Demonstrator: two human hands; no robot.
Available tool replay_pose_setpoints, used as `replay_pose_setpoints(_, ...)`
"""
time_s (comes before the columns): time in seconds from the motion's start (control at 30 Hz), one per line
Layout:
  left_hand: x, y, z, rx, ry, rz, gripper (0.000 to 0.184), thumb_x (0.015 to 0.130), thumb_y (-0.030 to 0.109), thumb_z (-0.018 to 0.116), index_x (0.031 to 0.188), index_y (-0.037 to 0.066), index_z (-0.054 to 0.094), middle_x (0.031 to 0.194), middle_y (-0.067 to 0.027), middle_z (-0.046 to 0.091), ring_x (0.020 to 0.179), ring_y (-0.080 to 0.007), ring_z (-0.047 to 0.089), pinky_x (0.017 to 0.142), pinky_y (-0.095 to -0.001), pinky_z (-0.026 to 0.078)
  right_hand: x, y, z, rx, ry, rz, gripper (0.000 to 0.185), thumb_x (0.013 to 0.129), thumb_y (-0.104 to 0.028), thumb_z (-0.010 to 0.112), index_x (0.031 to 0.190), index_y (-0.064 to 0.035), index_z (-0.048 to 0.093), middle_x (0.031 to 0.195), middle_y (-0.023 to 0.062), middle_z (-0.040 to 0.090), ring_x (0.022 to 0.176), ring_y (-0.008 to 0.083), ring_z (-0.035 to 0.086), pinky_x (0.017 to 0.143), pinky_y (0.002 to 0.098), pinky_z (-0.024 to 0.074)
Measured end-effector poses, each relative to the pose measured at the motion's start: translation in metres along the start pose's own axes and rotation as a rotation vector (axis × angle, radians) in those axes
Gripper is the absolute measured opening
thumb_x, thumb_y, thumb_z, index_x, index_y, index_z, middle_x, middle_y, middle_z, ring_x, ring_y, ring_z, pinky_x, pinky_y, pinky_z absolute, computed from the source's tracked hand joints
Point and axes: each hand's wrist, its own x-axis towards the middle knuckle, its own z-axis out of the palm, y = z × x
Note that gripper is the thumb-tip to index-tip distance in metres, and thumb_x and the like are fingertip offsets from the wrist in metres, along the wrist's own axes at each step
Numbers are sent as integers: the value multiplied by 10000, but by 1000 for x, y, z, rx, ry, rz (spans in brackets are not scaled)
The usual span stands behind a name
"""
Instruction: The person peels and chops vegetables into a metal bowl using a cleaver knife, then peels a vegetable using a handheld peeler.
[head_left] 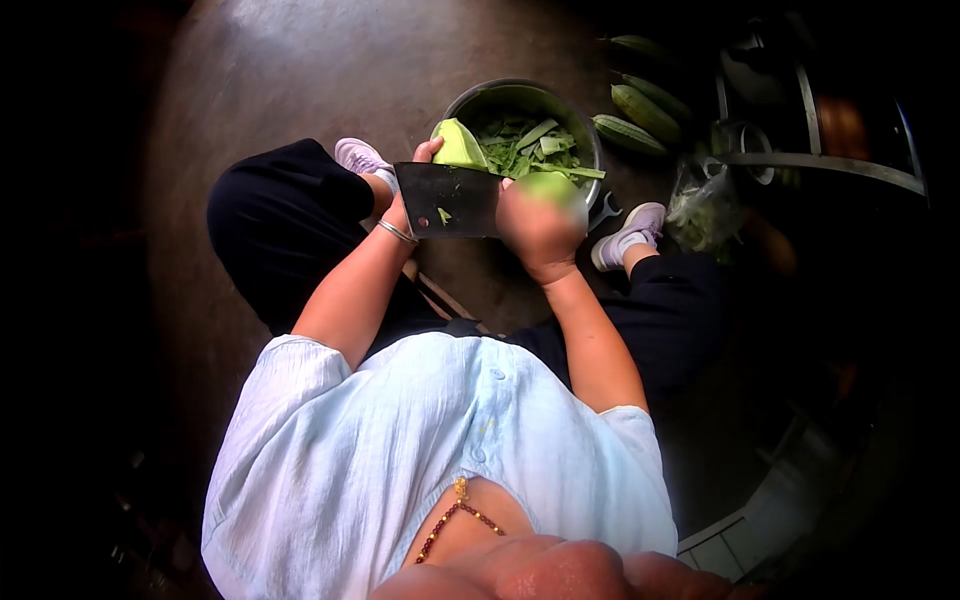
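Observation:
A large cleaver (455, 203) with a dark, wide blade lies across the near side of a metal basin, bits of green stuck to it. My right hand (540, 225), partly blurred, is closed on its handle end. Behind the blade, my left hand (400, 210) grips a pale green peeled gourd (460, 145); the blade hides much of that hand. Another light green piece (548, 187) shows just beyond my right hand, and I cannot tell whether it is joined to the gourd. Chopped green pieces (530, 145) fill part of the basin (590, 130).
Several striped green gourds (645, 112) lie on the floor right of the basin. A clear plastic bag (705, 205) with greens sits beside my right shoe (630, 237). A metal-framed rack or stool (820, 160) stands at the far right. My knees are on both sides.

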Motion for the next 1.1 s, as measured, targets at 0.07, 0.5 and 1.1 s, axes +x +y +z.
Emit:
replay_pose_setpoints(0.07, -13, 0, 22, -4, 38, -9, 582, 803, 534, 552, 1108, 39, 564, 1004, -161, 631, 865, -285, 628, 791, -389, 515, -2, 1, 4, -18, 40, -53, 122, 775, -113, 649, 678, -129, 575, 631, 48, 531, 572, 234, 520, 511, 354, 415)
replay_pose_setpoints(0.5, 0, -16, 0, -99, -77, 125, 369, 909, 377, 554, 1050, 37, 577, 934, -104, 648, 845, -237, 636, 803, -385, 514, -13, 21, 11, -36, -60, -22, 72, 735, -92, 597, 806, -82, 599, 704, 92, 555, 623, 269, 547, 548, 383, 435)
replay_pose_setpoints(1.1, 5, -9, -18, 84, -83, 126, 414, 906, 388, 504, 1143, 52, 549, 1133, -116, 591, 1024, -256, 581, 916, -433, 464, -7, 19, 11, -44, -94, -20, 152, 707, -138, 614, 852, -95, 601, 726, 92, 579, 629, 279, 563, 540, 404, 433)
